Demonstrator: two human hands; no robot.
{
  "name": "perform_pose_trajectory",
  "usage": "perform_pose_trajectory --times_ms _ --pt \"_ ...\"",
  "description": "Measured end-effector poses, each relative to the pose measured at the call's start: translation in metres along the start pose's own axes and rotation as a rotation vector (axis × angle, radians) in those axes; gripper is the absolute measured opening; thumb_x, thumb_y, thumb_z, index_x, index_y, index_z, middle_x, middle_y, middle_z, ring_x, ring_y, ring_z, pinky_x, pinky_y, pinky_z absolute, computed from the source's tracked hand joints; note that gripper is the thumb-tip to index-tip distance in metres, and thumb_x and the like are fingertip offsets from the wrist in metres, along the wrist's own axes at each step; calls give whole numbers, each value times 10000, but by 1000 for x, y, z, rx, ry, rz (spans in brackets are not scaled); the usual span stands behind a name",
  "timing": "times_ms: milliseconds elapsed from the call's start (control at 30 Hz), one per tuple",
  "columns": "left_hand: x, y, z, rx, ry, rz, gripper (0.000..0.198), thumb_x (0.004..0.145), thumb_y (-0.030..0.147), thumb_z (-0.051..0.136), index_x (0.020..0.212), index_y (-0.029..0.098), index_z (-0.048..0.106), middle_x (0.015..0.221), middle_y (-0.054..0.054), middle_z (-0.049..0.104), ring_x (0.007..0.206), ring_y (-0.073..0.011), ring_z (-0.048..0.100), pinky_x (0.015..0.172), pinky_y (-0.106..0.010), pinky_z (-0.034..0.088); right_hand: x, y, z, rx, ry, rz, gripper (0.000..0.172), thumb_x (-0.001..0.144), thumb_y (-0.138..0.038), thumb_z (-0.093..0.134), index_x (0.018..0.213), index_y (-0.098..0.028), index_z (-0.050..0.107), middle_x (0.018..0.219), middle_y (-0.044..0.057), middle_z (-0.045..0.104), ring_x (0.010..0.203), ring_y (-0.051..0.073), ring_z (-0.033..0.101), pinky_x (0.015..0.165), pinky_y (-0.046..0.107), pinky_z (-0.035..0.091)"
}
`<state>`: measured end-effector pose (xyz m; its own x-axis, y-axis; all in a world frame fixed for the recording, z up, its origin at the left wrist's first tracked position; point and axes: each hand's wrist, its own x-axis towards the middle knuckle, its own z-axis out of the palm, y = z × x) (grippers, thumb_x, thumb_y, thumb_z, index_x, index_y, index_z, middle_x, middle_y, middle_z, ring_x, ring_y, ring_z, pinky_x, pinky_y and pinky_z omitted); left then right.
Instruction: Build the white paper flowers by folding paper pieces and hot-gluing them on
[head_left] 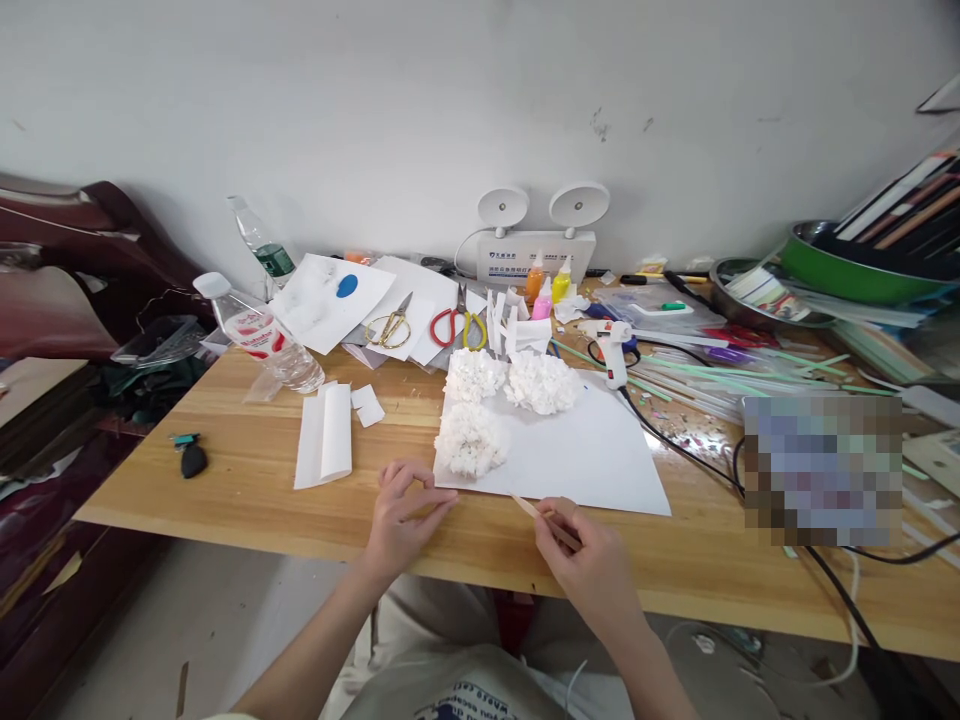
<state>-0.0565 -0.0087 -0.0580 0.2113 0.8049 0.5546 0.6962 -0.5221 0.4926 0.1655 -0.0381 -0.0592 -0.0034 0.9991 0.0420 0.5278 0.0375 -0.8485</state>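
Observation:
My right hand [589, 560] is closed around a thin, pointed, wood-coloured stick [525, 505], its tip directed up and left over the front edge of the white sheet [585, 450]. To the left, my left hand [401, 515] has thumb and forefinger pinched together near the sheet's lower left corner. Anything between those fingertips is too small to make out. Three fluffy white paper clusters sit on the sheet: the front one [471, 440] is closest to my left hand, with a left rear one [476, 376] and a right rear one [544, 382] behind it.
A hot glue gun [613, 350] stands behind the sheet, its cord trailing right. Gold-handled scissors [391, 325], red-and-yellow-handled pliers [459, 325] and paint bottles [561, 280] are at the back. Folded white paper [325, 437] and a water bottle [262, 335] lie left. Green strips [750, 365] clutter the right.

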Motion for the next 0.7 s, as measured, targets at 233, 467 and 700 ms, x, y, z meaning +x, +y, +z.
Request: perform_pose_trajectory --times_ms 233,467,700 --pt "9 0 2 206 -284 212 190 800 167 529 915 282 629 815 -18 577 810 -154 461 762 -343 283 3 0 10 -131 62 -61 233 799 -335 441 725 -166 583 466 -43 417 432 110 423 464 220 354" --pt "29 -7 10 224 -490 490 196 847 136 439 928 224 594 802 -20 588 813 -144 457 838 -358 276 -4 9 -3 -85 134 40 272 797 -388 447 781 -162 598 485 -34 448 437 107 425 457 204 354" --pt "26 -15 -13 125 -307 398 153 795 125 528 862 234 612 774 -7 615 792 -140 489 759 -327 318 -11 33 -27 -132 244 182 357 752 -470 464 792 -150 618 482 -22 480 442 121 459 484 215 382"
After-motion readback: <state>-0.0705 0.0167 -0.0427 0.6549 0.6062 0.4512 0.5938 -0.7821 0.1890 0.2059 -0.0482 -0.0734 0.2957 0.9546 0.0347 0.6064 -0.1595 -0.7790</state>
